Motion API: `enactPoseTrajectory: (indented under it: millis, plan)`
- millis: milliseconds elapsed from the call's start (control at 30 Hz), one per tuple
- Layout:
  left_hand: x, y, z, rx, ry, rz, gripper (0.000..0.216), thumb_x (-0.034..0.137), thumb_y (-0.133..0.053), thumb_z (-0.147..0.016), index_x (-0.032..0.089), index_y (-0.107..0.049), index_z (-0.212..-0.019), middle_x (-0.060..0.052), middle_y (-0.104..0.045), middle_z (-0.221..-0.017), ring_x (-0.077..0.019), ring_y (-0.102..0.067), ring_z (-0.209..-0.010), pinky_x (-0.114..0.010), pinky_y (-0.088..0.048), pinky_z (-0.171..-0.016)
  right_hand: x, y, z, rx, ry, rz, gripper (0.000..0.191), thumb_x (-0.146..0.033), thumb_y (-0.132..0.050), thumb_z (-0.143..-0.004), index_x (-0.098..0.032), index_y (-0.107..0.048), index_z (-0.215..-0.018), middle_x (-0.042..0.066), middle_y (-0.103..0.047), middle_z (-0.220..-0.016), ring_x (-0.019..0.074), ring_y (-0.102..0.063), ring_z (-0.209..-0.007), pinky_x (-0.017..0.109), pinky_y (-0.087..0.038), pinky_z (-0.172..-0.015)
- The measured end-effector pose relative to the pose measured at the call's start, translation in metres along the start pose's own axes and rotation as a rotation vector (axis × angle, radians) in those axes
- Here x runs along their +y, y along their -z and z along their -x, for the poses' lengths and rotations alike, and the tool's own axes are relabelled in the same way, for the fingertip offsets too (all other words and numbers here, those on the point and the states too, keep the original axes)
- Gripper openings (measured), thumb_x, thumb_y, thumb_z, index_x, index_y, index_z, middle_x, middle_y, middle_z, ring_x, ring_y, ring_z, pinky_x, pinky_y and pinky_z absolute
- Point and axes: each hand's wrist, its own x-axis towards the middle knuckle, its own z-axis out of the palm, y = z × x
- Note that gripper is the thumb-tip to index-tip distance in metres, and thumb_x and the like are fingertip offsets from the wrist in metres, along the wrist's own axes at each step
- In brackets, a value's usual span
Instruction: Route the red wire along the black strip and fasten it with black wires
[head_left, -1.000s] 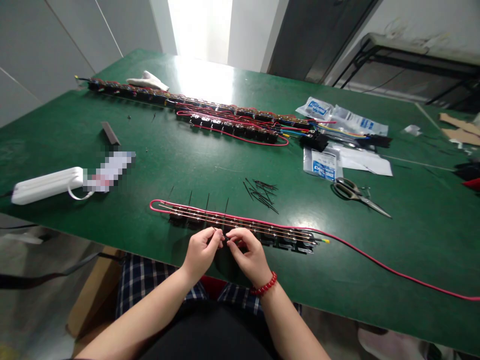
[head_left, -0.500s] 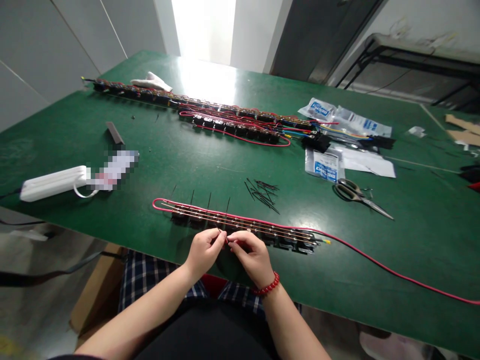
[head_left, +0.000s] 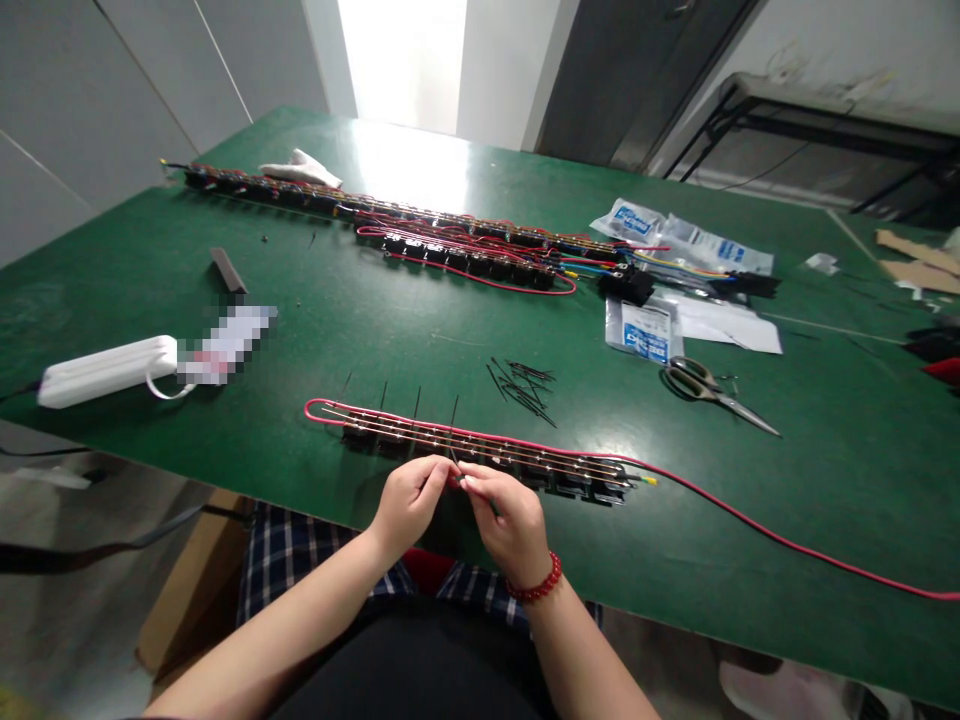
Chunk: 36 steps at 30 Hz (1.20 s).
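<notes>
My left hand (head_left: 411, 502) and my right hand (head_left: 514, 520) meet fingertip to fingertip at the near side of a row of black modules (head_left: 555, 466). Both are closed in a pinch on a thin black cable tie (head_left: 454, 455), mostly hidden by the fingers. Bare copper-coloured rods run along the row. A red wire (head_left: 720, 500) follows its far side, loops round the left end and trails off to the right. Several black tie tails stick up from the row's left half. Beyond it lies a loose pile of black cable ties (head_left: 523, 390).
Scissors (head_left: 709, 393) rest to the right, beside plastic bags (head_left: 646, 330) with blue print. Longer wired module rows (head_left: 465, 222) lie across the back, near a white glove (head_left: 301, 168). A white power strip (head_left: 109, 370) and a pixelated object (head_left: 232, 340) are at left.
My right fingertips have shifted slightly up and right, and the wrist has turned a little. My left hand has barely moved. The view has tilted slightly.
</notes>
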Motion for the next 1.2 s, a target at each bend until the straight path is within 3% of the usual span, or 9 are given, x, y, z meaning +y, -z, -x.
enactPoseTrajectory:
  millis: [167,267,433,833,1200]
  plan:
    - [-0.004,-0.002,0.001,0.011,0.015,0.099,0.032,0.037,-0.043,-0.097,0.02,-0.068,-0.109,-0.005,-0.073,-0.099,-0.0179,-0.068,-0.092,-0.03,-0.052,-0.084,0.001,0.011,0.007,0.089,0.304,0.36,0.031,-0.003,-0.055,-0.086,-0.021,-0.063,-0.11,0.011,-0.071,-0.116,0.0195,-0.068,-0.107,0.035,-0.06,-0.088]
    - [-0.005,-0.003,0.001,0.012,0.013,0.091,0.032,0.036,-0.044,-0.097,0.02,-0.068,-0.11,-0.005,-0.073,-0.102,-0.0183,-0.068,-0.093,-0.03,-0.054,-0.083,0.004,0.016,0.013,0.095,0.356,0.478,0.036,0.001,-0.055,-0.084,-0.018,-0.061,-0.114,0.015,-0.07,-0.116,0.0208,-0.066,-0.111,0.035,-0.06,-0.089]
    - [-0.004,-0.003,0.001,0.015,0.006,0.073,0.031,0.035,-0.044,-0.097,0.02,-0.069,-0.105,-0.005,-0.073,-0.098,-0.0163,-0.068,-0.086,-0.028,-0.055,-0.078,0.01,0.023,0.017,0.123,0.362,0.508,0.039,0.002,-0.057,-0.083,-0.017,-0.06,-0.117,0.014,-0.072,-0.109,0.0201,-0.069,-0.105,0.034,-0.061,-0.087]
    - [-0.005,-0.003,0.001,0.009,-0.011,0.052,0.03,0.033,-0.044,-0.097,0.019,-0.069,-0.106,-0.006,-0.073,-0.099,-0.0174,-0.068,-0.09,-0.029,-0.056,-0.079,0.019,0.027,0.005,0.176,0.337,0.499,0.038,-0.001,-0.058,-0.084,-0.021,-0.061,-0.116,0.01,-0.074,-0.106,0.019,-0.071,-0.098,0.031,-0.063,-0.083]
    - [-0.005,-0.003,0.0,-0.002,-0.008,0.024,0.029,0.034,-0.044,-0.097,0.021,-0.069,-0.102,-0.004,-0.073,-0.096,-0.0165,-0.068,-0.086,-0.028,-0.054,-0.079,0.022,0.023,-0.008,-0.011,0.359,0.532,0.024,-0.005,-0.06,-0.083,-0.021,-0.062,-0.1,0.006,-0.075,-0.101,0.0206,-0.069,-0.097,0.041,-0.057,-0.089]
